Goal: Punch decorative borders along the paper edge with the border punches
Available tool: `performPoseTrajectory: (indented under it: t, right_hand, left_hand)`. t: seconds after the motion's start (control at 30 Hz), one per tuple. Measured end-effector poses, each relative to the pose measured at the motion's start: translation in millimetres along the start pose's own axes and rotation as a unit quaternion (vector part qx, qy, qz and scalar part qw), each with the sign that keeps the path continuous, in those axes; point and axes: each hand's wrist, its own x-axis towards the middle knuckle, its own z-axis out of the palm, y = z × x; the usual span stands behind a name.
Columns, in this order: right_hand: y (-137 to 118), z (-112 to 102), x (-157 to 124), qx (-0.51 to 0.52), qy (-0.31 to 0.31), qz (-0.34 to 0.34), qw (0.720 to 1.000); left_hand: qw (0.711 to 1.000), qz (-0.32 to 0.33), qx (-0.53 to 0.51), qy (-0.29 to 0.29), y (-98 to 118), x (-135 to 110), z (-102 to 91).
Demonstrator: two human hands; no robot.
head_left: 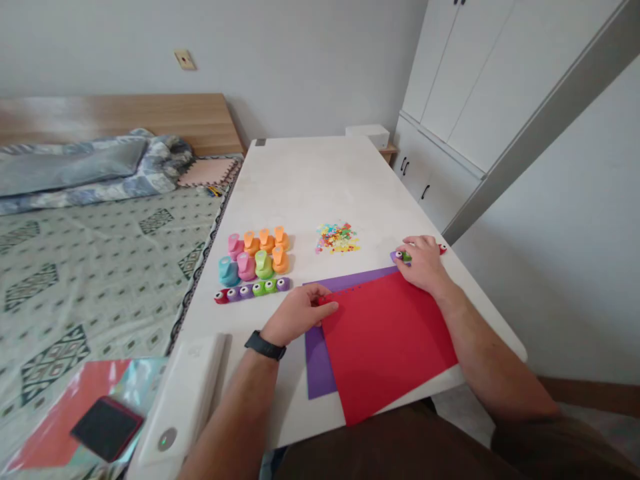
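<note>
My left hand [303, 309] pinches the upper left corner of a red paper sheet [390, 340] between thumb and fingers. Small punched holes run along that sheet's top edge. Beneath the red sheet lies a purple paper sheet [320, 367], showing at its left and top. At the right edge of the table, my right hand [421, 261] curls over a row of small craft punches. A purple craft punch [399, 256] shows left of its fingers and a red craft punch [443, 249] beyond the hand; the hand hides the middle of the row.
Colourful paper confetti [337, 238] lies mid-table. Several large craft punches [263, 264] and a row of small craft punches [253, 290] stand left. A long white device [183, 393] lies at the table's left edge, beside a bed [115, 267] holding a dark phone-like object [107, 429].
</note>
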Motion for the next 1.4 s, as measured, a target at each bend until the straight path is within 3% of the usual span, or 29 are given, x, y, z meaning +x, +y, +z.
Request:
performPoseTrajectory:
  t: [0.17,0.33,0.5,0.63,0.73,0.9,1.1,1.4]
  right_hand:
    - [-5,-3,4,0.059,0.018,-0.001,0.998]
    - [-22,-12,4,0.208,0.05,0.029,0.976]
    - [-34,-13,1,0.384,-0.043,0.114,0.915]
    - [-42,-13,-1,0.507,-0.086,0.121,0.849]
    - [-46,-15,-2,0.541,-0.103,0.122,0.826]
    - [-48,-14,-3,0.522,-0.159,0.097,0.832]
    - [-51,-19,7,0.375,-0.189,0.024,0.907]
    - [-69,-31,27,0.326,-0.26,-0.025,0.909]
  left_hand:
    - [1.0,0.013,0.022,0.015,-4,1,2.7]
    - [0.996,0.048,0.057,0.045,-1,0,5.8]
    - [0.987,0.093,0.092,0.09,2,2,8.8]
    - [0.983,0.104,0.107,0.104,3,3,9.6]
    - [0.981,0.111,0.109,0.114,4,2,9.8]
    - [0.979,0.116,0.106,0.129,5,2,9.8]
    - [0.977,0.124,0.114,0.134,6,1,8.7]
    - [0.972,0.139,0.129,0.14,9,-1,5.1]
